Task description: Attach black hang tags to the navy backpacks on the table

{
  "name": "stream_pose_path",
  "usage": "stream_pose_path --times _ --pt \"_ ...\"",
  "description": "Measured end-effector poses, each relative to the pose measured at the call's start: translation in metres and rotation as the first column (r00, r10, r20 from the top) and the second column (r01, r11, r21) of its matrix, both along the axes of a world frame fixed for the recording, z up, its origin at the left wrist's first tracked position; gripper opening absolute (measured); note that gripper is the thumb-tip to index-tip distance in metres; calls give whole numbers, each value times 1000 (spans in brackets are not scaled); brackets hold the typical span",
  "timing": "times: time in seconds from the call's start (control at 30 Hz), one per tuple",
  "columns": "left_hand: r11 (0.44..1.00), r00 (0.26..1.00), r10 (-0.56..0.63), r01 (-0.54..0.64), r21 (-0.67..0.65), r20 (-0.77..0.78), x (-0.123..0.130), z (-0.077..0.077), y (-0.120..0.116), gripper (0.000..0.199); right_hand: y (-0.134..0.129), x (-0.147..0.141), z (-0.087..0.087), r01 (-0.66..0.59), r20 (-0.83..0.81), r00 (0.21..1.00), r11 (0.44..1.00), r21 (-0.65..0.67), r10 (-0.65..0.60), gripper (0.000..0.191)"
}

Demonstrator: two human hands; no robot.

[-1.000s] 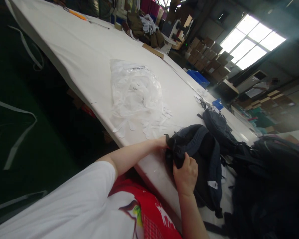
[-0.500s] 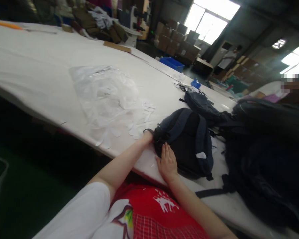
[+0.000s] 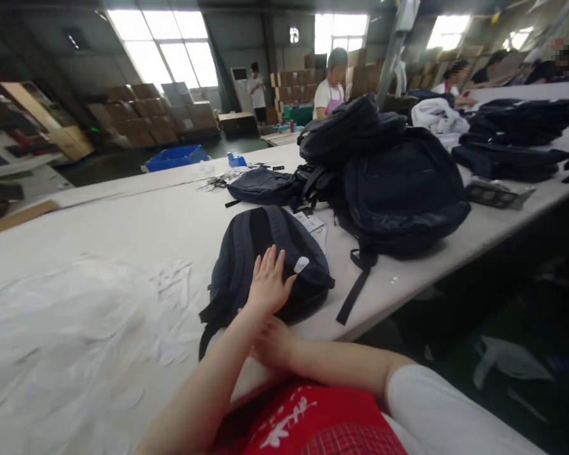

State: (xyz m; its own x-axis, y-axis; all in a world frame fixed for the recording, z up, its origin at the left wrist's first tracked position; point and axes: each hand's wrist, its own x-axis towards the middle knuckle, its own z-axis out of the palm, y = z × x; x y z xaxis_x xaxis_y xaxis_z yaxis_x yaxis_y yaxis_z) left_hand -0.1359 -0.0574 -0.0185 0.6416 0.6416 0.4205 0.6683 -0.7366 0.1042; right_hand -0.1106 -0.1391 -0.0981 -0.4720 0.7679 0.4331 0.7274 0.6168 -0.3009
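Note:
A dark navy backpack (image 3: 239, 253) lies on the white table with its shoulder straps facing up. My left hand (image 3: 269, 281) rests flat on its back panel, fingers stretched out and thumb apart. Close to the thumb, a small white oval piece (image 3: 301, 264) sits on the right shoulder strap. My right hand (image 3: 272, 343) is at the near edge of the backpack, under my left wrist. Its fingers are mostly hidden behind the left forearm, so their grip is unclear.
Clear plastic and white cut pieces (image 3: 171, 309) lie to the left. A pile of dark backpacks (image 3: 403, 189) stands on the right, with a loose strap (image 3: 353, 297) hanging toward me. Behind are a blue bin (image 3: 177, 158) and a person in a purple apron (image 3: 330, 95). The table edge (image 3: 408, 297) runs along the right.
My view has turned to the right. The left hand has moved from the backpack's left side onto its back panel, while the right hand has slid down to the near edge, beneath the left wrist.

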Motion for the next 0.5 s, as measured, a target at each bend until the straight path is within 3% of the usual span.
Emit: stream_pose_path --times 0.07,0.13,0.17,0.2,0.23,0.27,0.3,0.33,0.37,0.4,0.43,0.5 --pt "985 994 77 -89 -146 -83 4 -41 29 63 -20 20 6 -95 6 995 995 -37 95 30" --pt "972 990 85 -107 -211 -112 -3 -72 50 60 -42 52 13 -86 -94 993 992 -96 77 24" --pt "970 990 80 -104 -221 -116 -7 -81 56 58 -52 72 16 2 -209 977 991 -132 -30 28" --pt "972 991 70 -95 -217 -117 -11 -87 60 56 -58 94 18 133 -357 914 975 -179 -190 31" --pt "975 991 62 -85 -206 -116 -14 -89 62 55 -62 117 21 266 -516 775 929 -257 -365 32" --pt "978 991 53 -75 -193 -119 -16 -90 63 54 -63 139 22 352 -646 558 854 -384 -520 32" --pt "981 991 46 -68 -181 -122 -16 -89 62 53 -60 158 23 350 -712 307 770 -533 -632 30" --pt "984 991 42 -63 -169 -126 -16 -89 62 53 -54 175 23 271 -705 86 698 -663 -704 28" --pt "985 990 39 -61 -159 -133 -15 -88 61 53 -47 189 23 150 -658 -67 644 -750 -750 28" --pt "986 989 38 -59 -154 -142 -15 -87 61 54 -39 200 23 17 -605 -144 609 -793 -783 28" --pt "987 988 35 -58 -151 -152 -14 -87 60 54 -29 207 22 -101 -567 -157 584 -805 -809 29" --pt "987 985 23 -49 -153 -169 -14 -86 60 56 -10 216 21 -255 -533 -99 539 -803 -841 35"
